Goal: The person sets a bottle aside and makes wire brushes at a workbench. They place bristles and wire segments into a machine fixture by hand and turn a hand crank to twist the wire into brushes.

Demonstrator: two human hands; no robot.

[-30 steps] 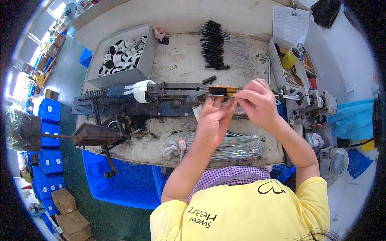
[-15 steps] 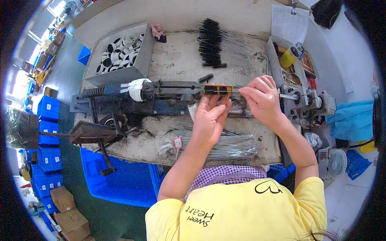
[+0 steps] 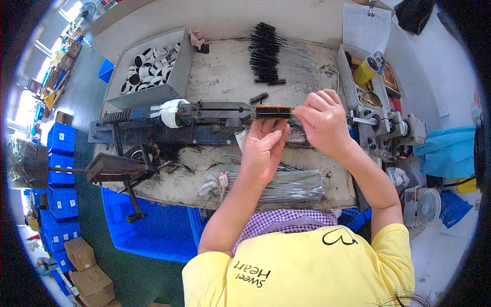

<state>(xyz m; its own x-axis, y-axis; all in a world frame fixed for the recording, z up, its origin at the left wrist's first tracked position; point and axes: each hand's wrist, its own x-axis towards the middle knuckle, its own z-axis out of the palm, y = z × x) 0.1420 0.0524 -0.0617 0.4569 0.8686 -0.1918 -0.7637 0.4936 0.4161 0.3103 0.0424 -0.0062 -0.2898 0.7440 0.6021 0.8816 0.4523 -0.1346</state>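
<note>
— Brush strip (image 3: 273, 112), where is it?
— On the long metal machine (image 3: 204, 116). The left hand (image 3: 264, 145) pinches under it; the right hand (image 3: 320, 121) pinches its end, fingers close.

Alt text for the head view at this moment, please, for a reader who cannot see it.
A person's left hand and right hand meet at a short black-bristled strip clamped at the end of a long dark metal bench machine. A bundle of thin silver wires lies near the body; finished black twisted-wire brushes lie beyond.
</note>
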